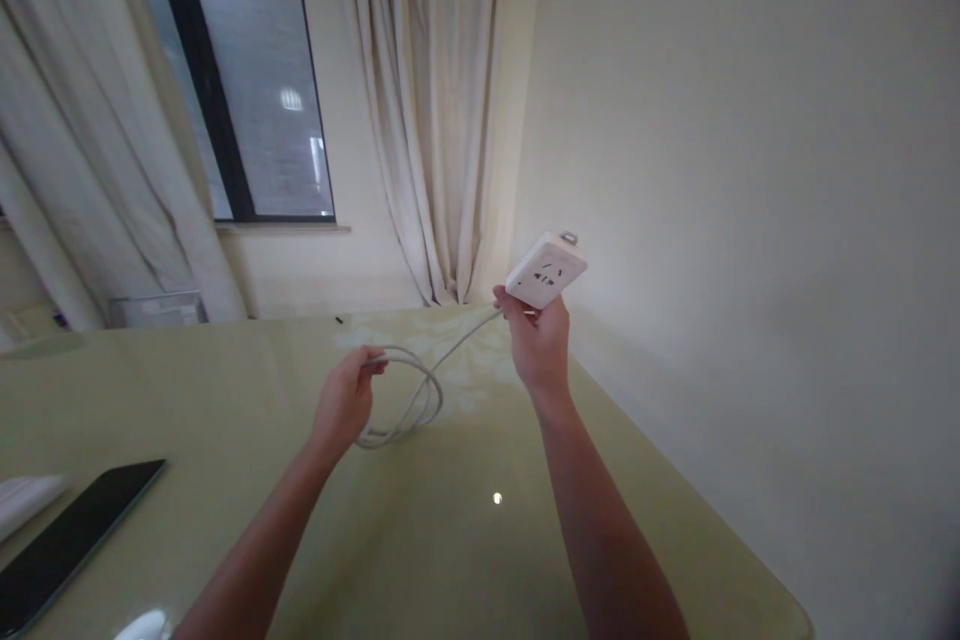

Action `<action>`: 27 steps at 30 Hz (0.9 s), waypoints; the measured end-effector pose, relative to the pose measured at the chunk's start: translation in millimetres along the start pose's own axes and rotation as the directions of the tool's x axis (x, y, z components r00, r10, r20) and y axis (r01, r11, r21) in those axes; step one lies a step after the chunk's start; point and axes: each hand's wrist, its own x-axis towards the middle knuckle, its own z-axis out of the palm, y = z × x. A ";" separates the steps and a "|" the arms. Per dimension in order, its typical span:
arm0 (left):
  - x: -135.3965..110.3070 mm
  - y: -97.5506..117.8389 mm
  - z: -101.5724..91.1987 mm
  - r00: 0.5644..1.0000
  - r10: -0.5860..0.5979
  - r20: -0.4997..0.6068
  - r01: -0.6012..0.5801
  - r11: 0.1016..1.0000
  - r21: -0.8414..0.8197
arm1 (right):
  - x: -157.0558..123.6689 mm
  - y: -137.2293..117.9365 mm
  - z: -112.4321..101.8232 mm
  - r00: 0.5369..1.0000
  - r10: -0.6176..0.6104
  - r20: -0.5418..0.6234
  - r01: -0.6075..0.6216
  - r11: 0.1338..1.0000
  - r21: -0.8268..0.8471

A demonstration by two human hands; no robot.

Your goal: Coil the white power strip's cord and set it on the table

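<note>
A white power strip with socket holes on its face is gripped in my right hand, held tilted above the far part of the table. Its pale grey cord runs down to the left into loose loops. My left hand is closed around the top of that coiled cord, with the loops hanging to the right of the fingers. A small metal-looking loop or prong shows at the strip's far end; what it belongs to is unclear.
The greenish table meets a pale wall on the right. At the left lie a dark flat tablet-like slab and a white object. A tiny dark piece rests near the back edge. Curtains hang behind.
</note>
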 end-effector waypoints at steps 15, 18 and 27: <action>6.2 -16.6 -37.8 0.996 0.025 -0.085 -0.001 0.961 0.275 | 14.1 -13.4 -10.9 0.944 0.322 -0.064 -0.228 0.783 0.579; 4.7 -18.5 -41.6 0.995 0.060 -0.084 -0.029 0.943 0.333 | 17.4 -8.8 -11.3 0.911 0.411 -0.042 -0.291 0.709 0.642; 10.8 9.3 -54.2 0.930 0.361 -0.073 -0.359 0.933 0.037 | 24.9 8.0 -12.9 0.848 0.501 0.174 -0.472 0.563 0.678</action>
